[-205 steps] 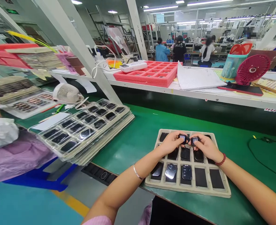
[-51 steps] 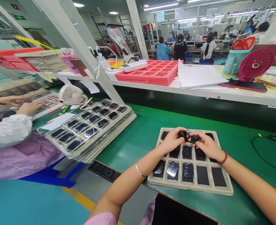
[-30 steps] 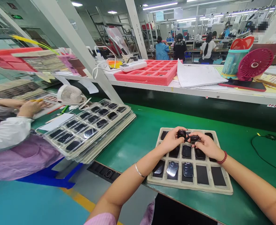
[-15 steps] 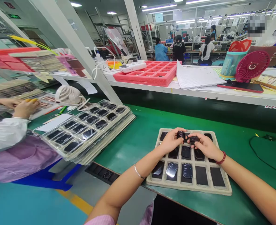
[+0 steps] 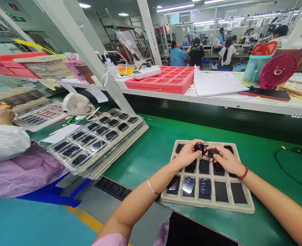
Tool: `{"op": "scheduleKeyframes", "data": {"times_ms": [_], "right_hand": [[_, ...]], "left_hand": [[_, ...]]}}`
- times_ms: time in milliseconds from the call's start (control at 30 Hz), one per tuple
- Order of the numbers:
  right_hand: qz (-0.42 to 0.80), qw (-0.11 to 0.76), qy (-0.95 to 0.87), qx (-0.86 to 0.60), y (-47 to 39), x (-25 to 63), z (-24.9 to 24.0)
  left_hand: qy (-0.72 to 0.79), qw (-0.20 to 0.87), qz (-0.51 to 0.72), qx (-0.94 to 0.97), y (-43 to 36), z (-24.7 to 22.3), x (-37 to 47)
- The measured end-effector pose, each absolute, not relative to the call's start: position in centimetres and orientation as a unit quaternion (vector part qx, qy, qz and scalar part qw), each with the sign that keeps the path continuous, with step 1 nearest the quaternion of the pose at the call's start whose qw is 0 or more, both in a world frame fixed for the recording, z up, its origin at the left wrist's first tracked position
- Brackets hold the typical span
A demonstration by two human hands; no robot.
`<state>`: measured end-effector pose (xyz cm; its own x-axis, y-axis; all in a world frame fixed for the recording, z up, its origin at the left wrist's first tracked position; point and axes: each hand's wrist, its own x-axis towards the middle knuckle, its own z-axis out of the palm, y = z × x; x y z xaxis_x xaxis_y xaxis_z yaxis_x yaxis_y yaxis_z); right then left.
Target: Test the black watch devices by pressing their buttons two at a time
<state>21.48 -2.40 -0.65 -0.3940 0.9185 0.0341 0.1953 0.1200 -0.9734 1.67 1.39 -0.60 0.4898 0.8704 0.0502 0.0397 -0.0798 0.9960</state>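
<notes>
Over the far row of a beige compartment tray (image 5: 207, 204), my left hand (image 5: 190, 152) pinches a small black glossy watch-like piece (image 5: 199, 147). Close beside it, my right hand (image 5: 224, 159) grips a second black watch-like piece (image 5: 212, 152). The two pieces are held almost together, and I cannot tell whether they touch. In the tray's near row lie a shiny rounded piece (image 5: 188, 185) and a dark rounded piece (image 5: 205, 186), along with another at the left. Dark pads line the two near-right compartments. My hands hide part of the far row.
Stacked clear-lidded trays (image 5: 107, 145) of dark pieces stand to the left. Beyond them are a white fan (image 5: 76, 103) and a co-worker's hand (image 5: 0, 114). A shelf (image 5: 212, 102) with red foam trays (image 5: 163, 80) and a pink fan (image 5: 279, 71) runs behind. A black cable (image 5: 281, 167) lies right.
My hands hold the same pieces in nearly the same pose. At the left, the co-worker's hands have moved further left, uncovering more of the tray there. The view has shifted slightly.
</notes>
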Motion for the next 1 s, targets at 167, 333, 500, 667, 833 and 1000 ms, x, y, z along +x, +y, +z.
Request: {"op": "scheduleKeyframes", "data": {"times_ms": [167,333,500,667,833,1000], "right_hand": [[0.517,0.369,-0.661,-0.399,-2.43,21.38,-0.71],[0.513,0.361,-0.666,-0.405,-2.35,21.53,-0.82],[0.510,0.359,-0.666,-0.409,-2.30,21.62,-0.96],[0.503,0.357,-0.681,-0.395,-2.31,21.59,-1.11],[0.517,0.358,-0.660,-0.410,-2.34,21.57,-1.01],[0.512,0.374,-0.670,-0.387,-2.38,21.37,-0.87]], "left_hand": [[0.356,0.581,0.363,0.636,1.42,-0.63,1.68],[0.356,0.574,0.362,0.643,1.35,-0.45,1.77],[0.359,0.576,0.358,0.642,1.33,-0.49,1.74],[0.372,0.562,0.352,0.650,1.38,-0.60,1.77],[0.357,0.582,0.353,0.640,1.47,-0.61,1.80],[0.355,0.580,0.351,0.644,1.49,-0.71,1.79]]}}
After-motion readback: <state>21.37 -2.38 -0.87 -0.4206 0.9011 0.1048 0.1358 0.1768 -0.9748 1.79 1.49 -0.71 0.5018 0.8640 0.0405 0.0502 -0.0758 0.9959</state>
